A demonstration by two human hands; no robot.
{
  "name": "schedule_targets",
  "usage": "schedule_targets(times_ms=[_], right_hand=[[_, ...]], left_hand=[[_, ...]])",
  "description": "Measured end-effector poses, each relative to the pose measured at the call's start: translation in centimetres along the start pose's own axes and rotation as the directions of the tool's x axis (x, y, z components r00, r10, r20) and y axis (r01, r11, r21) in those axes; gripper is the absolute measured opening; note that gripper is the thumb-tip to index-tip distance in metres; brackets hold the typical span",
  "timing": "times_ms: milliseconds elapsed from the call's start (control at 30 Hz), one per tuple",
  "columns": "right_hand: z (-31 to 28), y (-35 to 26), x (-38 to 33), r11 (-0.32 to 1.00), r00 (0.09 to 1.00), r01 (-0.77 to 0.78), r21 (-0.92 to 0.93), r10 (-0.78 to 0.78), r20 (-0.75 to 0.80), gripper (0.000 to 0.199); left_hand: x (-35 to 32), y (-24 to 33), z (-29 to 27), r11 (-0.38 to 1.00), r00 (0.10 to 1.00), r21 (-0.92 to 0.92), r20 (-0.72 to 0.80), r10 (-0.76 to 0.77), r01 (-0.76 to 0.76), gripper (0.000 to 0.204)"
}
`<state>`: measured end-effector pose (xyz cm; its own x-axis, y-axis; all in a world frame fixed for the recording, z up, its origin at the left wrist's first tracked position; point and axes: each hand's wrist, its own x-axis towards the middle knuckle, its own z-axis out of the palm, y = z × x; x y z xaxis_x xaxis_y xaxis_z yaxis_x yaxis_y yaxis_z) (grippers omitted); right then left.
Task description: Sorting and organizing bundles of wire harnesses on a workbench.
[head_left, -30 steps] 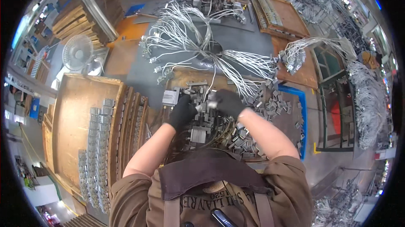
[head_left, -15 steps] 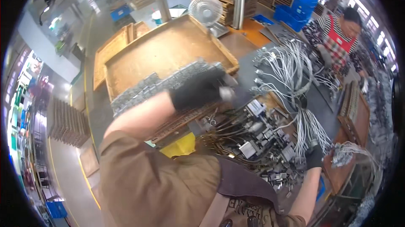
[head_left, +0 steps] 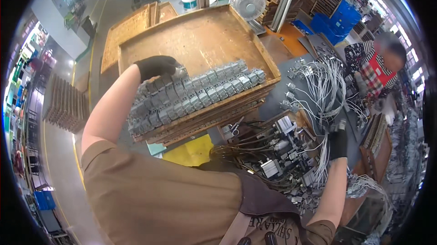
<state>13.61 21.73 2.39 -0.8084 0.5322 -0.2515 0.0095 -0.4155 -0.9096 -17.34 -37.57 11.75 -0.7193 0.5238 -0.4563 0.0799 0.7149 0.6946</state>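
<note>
My left hand (head_left: pixel 159 66), in a black glove with pale fingertips, reaches over the far side of the rows of small grey metal parts (head_left: pixel 209 91). Its fingers are curled down at the back row; what they pinch is hidden. The parts stand close together along the near side of a wooden tray (head_left: pixel 191 31). To the right, my gloved right hand (head_left: pixel 338 141) is beside a tied bundle of white wires (head_left: pixel 321 88). Its fingers are drawn together at the wires, and I cannot make out what is between them.
A machine with metal blocks and dark hoses (head_left: pixel 273 154) sits between my arms, near scissors (head_left: pixel 234 129) and a yellow sheet (head_left: pixel 189 151). A white fan (head_left: pixel 248 4) stands behind the tray. Across the grey table, a person in a red apron (head_left: pixel 380 72) works. Blue bins (head_left: pixel 339 20) are stacked behind.
My left hand has moved left, from the tray's right end to the back row of parts. My right hand has moved up along the white wires. The view has shifted slightly.
</note>
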Motion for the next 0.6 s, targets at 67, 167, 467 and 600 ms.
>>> schedule_targets(times_ms=[67,167,467,600], right_hand=[[1.7,1.6,-2.9,0.940,0.982,-0.187,-0.284,0.185,-0.034,0.039],[3.9,4.3,-6.6,-0.291,0.799,0.563,-0.774,0.430,0.420,0.035],[3.6,2.9,-8.7,-0.198,0.894,0.392,-0.898,0.314,0.321,0.041],[3.2,2.9,-9.6,-0.152,0.913,0.320,-0.935,0.312,0.262,0.043]], left_hand=[[1.5,-1.1,-0.2,0.993,1.000,-0.119,0.004,-0.016,0.016,0.040],[2.3,-2.2,-0.1,0.996,0.993,-0.012,-0.075,0.093,-0.094,0.033],[6.3,11.2,4.7,0.656,0.658,-0.155,-0.380,0.650,-0.738,0.021],[9.6,20.6,17.8,0.455,0.602,-0.552,-0.111,0.791,-0.699,0.021]])
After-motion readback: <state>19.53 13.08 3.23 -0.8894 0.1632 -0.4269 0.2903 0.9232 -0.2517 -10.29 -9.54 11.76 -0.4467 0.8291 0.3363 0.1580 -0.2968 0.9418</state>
